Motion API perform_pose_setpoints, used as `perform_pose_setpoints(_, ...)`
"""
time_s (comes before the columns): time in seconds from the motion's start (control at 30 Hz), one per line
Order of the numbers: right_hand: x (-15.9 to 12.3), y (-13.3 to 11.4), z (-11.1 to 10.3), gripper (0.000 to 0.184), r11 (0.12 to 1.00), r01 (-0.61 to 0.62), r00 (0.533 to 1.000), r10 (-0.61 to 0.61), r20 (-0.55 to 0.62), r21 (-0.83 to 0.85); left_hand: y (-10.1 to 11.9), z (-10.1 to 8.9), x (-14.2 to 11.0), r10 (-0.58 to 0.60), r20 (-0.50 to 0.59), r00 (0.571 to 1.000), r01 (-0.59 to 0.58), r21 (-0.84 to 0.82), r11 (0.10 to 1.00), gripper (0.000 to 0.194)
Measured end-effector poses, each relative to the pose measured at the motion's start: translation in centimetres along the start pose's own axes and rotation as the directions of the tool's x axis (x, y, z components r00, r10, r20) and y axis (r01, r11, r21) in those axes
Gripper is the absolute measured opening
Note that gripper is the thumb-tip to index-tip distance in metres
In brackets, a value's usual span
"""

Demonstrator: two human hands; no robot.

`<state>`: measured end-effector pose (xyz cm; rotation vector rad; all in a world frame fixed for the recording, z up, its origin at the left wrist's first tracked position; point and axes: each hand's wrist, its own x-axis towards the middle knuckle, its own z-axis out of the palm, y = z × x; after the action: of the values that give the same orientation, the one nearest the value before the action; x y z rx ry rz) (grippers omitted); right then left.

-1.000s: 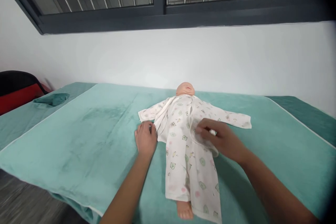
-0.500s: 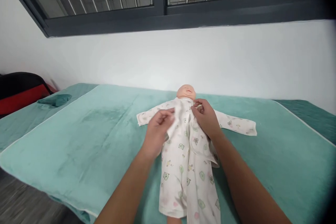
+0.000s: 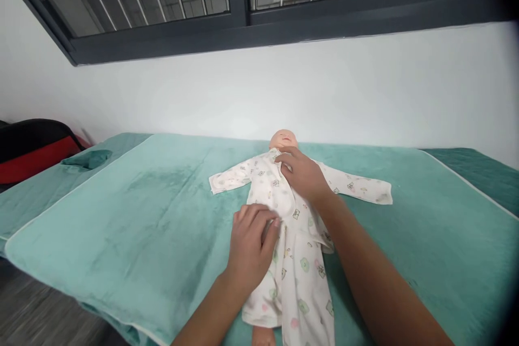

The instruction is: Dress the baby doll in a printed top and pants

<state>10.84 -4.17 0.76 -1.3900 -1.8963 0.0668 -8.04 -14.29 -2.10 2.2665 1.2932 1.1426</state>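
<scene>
A baby doll (image 3: 283,138) lies on its back, dressed in a white printed baby shirt (image 3: 265,178) with both sleeves spread out. White printed baby trousers (image 3: 306,281) cover its legs, and one bare foot (image 3: 263,336) shows below. My right hand (image 3: 302,173) is at the upper chest, its fingers bent and closed on the shirt's front near the neckline. Lower down, my left hand (image 3: 253,238) has its fingers curled together at the bottom edge of the shirt's front flap, by the waist. The fingertips of both hands are partly hidden.
A teal padded cover (image 3: 141,216) lies beneath the doll. Behind it rises a white wall (image 3: 194,97) with a dark-framed, barred window (image 3: 162,38). A red and black item (image 3: 36,151) sits at the far left.
My left hand has moved down from chest height to the waist. The shirt's front flap now lies across the chest. My right hand has shifted slightly left at the neckline.
</scene>
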Motion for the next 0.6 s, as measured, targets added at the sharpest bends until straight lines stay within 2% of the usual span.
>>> perform_pose_setpoints(0.1, -0.3, 0.3, 0.4, 0.025, 0.998, -0.018, 0.991, 0.026, -0.135, 0.061, -0.1, 0.1, -0.5, -0.003, -0.005, 1.000, 0.003, -0.050, 0.999, 0.016)
perform_pose_setpoints(0.2, -0.6, 0.6, 0.5, 0.022, 0.993, -0.007, 0.976, 0.033, -0.216, 0.119, -0.3, 0.0, 0.3, -0.031, -0.029, 0.999, 0.027, -0.121, 0.992, 0.023)
perform_pose_setpoints(0.3, -0.5, 1.1, 0.7, 0.023, 0.975, -0.058, 0.942, 0.125, -0.311, 0.214, -1.0, -0.3, 3.2, -0.094, -0.082, 0.992, 0.081, -0.150, 0.985, 0.028)
perform_pose_setpoints(0.4, 0.1, 1.8, 1.0, 0.018, 0.950, -0.169, 0.882, 0.264, -0.390, 0.261, -2.2, -0.1, 8.2, -0.170, -0.135, 0.976, 0.143, -0.185, 0.972, 0.021)
perform_pose_setpoints(0.47, 0.6, 2.1, 1.2, 0.014, 0.931, -0.260, 0.880, 0.338, -0.334, 0.257, -3.0, 0.7, 12.0, -0.179, -0.130, 0.975, 0.152, -0.195, 0.969, 0.020)
perform_pose_setpoints(0.53, 0.9, 2.2, 1.2, 0.022, 0.906, -0.345, 0.887, 0.400, -0.230, 0.243, -3.6, 1.9, 15.3, -0.206, -0.114, 0.972, 0.175, -0.235, 0.956, 0.020)
perform_pose_setpoints(0.6, 1.1, 2.1, 1.1, 0.028, 0.893, -0.402, 0.886, 0.435, -0.159, 0.201, -3.9, 3.3, 17.6, -0.241, -0.048, 0.969, 0.222, -0.243, 0.944, 0.018)
